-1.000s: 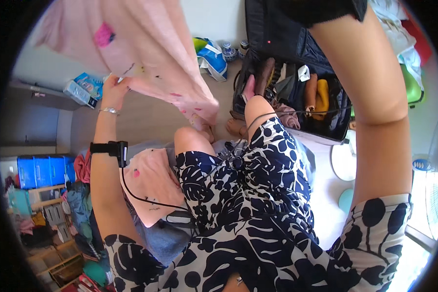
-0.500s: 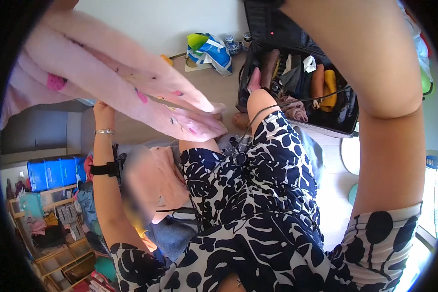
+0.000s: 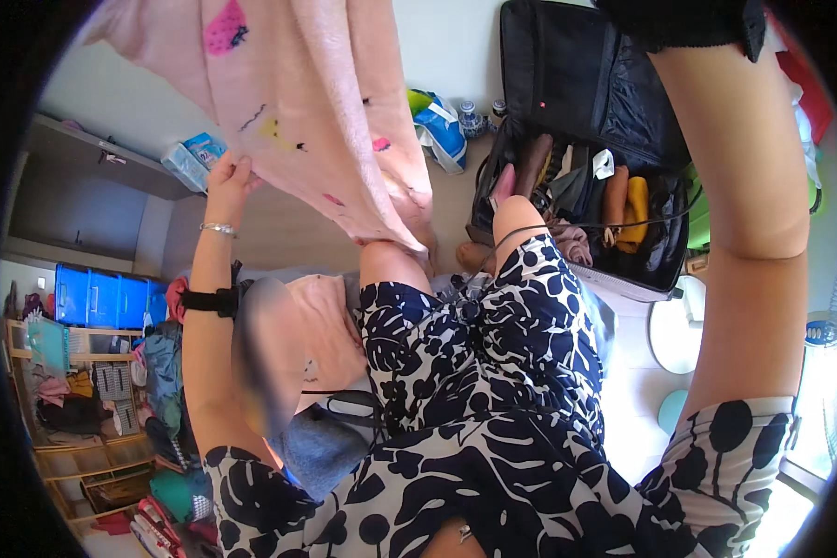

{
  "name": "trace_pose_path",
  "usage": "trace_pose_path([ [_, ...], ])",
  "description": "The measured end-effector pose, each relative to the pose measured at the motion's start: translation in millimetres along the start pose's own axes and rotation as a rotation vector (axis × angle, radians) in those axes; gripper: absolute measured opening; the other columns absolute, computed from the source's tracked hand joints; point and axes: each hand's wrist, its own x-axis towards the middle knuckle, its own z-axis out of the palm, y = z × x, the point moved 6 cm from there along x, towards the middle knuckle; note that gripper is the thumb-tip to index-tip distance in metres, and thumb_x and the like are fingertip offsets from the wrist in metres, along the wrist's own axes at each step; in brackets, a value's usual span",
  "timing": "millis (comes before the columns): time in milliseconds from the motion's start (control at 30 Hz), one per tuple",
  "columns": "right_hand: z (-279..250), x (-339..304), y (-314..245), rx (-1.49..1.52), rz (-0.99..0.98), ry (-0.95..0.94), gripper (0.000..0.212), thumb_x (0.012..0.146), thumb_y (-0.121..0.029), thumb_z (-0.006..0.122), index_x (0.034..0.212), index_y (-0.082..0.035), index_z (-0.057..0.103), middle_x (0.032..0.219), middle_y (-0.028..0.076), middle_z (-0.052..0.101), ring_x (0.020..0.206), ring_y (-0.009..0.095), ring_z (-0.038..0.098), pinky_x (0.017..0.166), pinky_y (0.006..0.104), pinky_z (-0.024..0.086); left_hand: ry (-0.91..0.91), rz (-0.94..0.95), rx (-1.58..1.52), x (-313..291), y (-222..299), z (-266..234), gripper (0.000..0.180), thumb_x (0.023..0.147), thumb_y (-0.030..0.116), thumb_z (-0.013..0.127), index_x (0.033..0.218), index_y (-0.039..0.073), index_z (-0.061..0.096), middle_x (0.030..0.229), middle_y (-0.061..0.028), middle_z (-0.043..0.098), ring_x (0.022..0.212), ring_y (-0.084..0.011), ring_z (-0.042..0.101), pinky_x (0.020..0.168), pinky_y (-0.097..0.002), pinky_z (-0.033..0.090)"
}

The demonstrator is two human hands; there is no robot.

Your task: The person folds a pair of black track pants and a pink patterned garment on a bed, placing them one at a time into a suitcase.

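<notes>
A pink fleece cloth [image 3: 279, 102], printed with strawberries and small dark marks, hangs in loose folds at the upper left; its upper part runs out of view, so I cannot tell if it is a garment or a blanket. My left hand [image 3: 229, 176] is closed on its lower left edge. The cloth's lower end reaches down by my knee. My right arm rises at the right with a black band around it; my right hand is beyond the top edge and hidden.
An open black suitcase [image 3: 591, 51] with rolled clothes lies ahead on the right. Near it stands a blue-and-white bag [image 3: 445, 139]. At left are a blue bin [image 3: 102, 296] and a wooden shelf [image 3: 112, 456] of clothes. A thin black cable [image 3: 646, 223] crosses the suitcase.
The pink cloth has swung from a sideways sweep to hanging more upright and spread. My left hand now shows on its edge. The view has shifted slightly left.
</notes>
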Motion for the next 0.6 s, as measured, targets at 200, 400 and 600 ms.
trace_pose_path([
  [200,16,-18,15,0.432,0.104,0.006,0.031,0.087,-0.011,0.060,0.116,0.000,0.054,0.113,0.015,0.060,0.100,0.024,0.057,0.090,0.0359,0.045,0.123,0.096,0.072,10,-6,-16,0.027,0.099,0.018,0.049,0.123,0.007,0.052,0.125,-0.0032,0.055,0.113,-0.0148,0.051,0.098,-0.0347,0.040],
  [400,86,-28,48,0.546,0.201,-0.130,0.036,0.088,-0.011,0.060,0.122,0.000,0.052,0.118,0.014,0.058,0.104,0.023,0.056,0.093,0.0359,0.044,0.064,0.219,-0.288,-38,-5,-9,0.022,0.099,0.017,0.047,0.116,0.005,0.053,0.111,-0.0025,0.057,0.101,-0.0140,0.055,0.094,-0.0310,0.042],
  [600,151,-49,88,0.731,0.316,-0.278,0.041,0.090,-0.011,0.060,0.127,-0.001,0.049,0.123,0.013,0.057,0.109,0.021,0.055,0.097,0.0359,0.042,-0.057,0.096,-0.637,-110,6,-17,0.048,0.102,0.031,0.034,0.142,0.004,0.035,0.140,-0.0107,0.046,0.128,-0.0235,0.045,0.109,-0.0380,0.034],
])
